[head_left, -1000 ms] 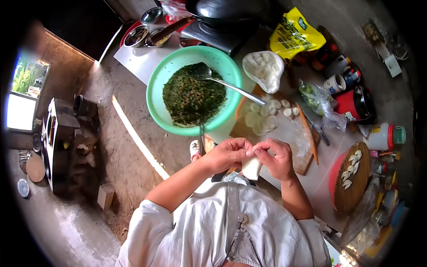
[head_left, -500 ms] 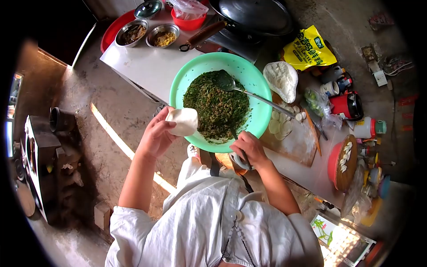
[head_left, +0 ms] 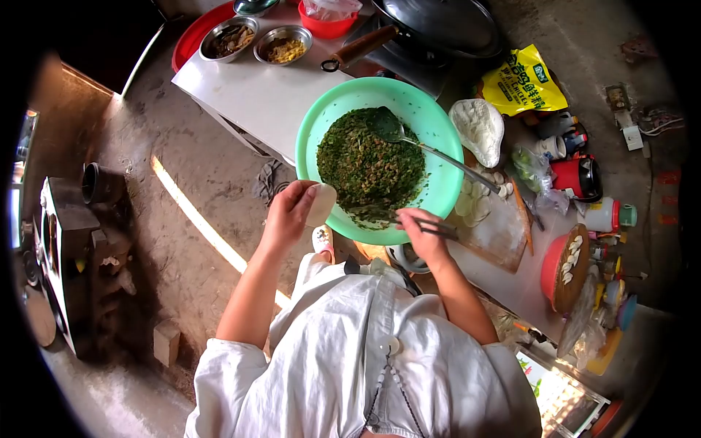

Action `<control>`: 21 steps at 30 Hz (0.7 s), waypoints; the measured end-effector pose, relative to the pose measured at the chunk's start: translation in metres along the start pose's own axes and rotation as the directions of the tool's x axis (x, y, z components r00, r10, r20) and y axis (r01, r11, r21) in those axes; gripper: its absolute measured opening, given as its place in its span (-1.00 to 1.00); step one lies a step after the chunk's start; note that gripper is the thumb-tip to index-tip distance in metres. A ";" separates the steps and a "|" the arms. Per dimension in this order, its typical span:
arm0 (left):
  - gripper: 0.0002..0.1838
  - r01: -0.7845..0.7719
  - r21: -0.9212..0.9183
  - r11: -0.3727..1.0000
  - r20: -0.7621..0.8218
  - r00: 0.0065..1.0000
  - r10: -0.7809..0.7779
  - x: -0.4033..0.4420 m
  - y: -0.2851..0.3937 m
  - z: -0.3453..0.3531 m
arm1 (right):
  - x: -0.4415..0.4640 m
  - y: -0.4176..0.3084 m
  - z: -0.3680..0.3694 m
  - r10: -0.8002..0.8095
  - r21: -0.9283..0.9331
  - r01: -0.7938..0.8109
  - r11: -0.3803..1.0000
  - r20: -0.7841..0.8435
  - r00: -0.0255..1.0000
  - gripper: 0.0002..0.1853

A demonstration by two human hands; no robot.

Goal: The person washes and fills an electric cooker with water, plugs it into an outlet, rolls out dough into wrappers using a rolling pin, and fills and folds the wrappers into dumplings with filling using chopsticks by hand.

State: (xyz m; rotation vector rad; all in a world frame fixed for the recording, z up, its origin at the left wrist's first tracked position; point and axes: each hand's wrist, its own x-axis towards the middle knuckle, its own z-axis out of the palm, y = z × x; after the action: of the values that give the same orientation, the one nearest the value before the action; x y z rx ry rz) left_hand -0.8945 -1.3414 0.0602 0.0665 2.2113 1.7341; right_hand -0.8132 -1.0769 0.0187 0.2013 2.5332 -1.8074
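Observation:
Between the fingers and thumb of my left hand [head_left: 288, 212] is a thin round dough wrapper [head_left: 321, 205], held at the near left rim of the green bowl [head_left: 307, 135]. Chopped green filling [head_left: 369, 168] lies in the bowl, and a metal spoon [head_left: 456, 163] rests in it with its handle over the right rim. My right hand [head_left: 423, 235] is closed around dark chopsticks [head_left: 440, 231] at the bowl's near right edge. Their tips are hard to make out.
Right of the bowl are a flour bag [head_left: 478, 131], a wooden board [head_left: 496, 237] with wrappers [head_left: 473, 203] and a rolling pin [head_left: 523, 219]. Dumplings [head_left: 572, 259] lie on a round tray [head_left: 566, 288]. Two metal bowls [head_left: 283, 45] and a lidded pan [head_left: 438, 25] stand behind.
My hands have parted from the dough they both held. The left hand keeps the wrapper beside the bowl; the right has taken hold of the chopsticks. The view has shifted.

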 end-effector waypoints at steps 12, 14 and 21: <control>-0.74 0.199 -0.302 0.932 0.019 0.979 -0.203 -0.003 0.003 0.015 | -0.005 0.012 -0.028 0.011 -0.121 -0.016 0.992 -0.041 0.999 -0.78; -0.60 0.297 -0.512 0.806 0.136 0.954 -0.266 -0.003 0.006 0.014 | -0.005 0.019 -0.040 0.123 0.084 -0.110 0.990 -0.176 0.977 -0.78; -0.57 0.408 -0.709 0.575 0.325 0.913 -0.246 -0.003 0.004 0.018 | 0.004 0.017 -0.058 -0.033 0.009 0.035 0.999 -0.159 0.987 -0.72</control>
State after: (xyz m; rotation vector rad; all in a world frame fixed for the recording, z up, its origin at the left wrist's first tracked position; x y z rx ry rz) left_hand -0.8874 -1.3239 0.0607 -0.3497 1.0825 2.1624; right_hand -0.8122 -1.0163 0.0214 0.3161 2.6464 -1.8916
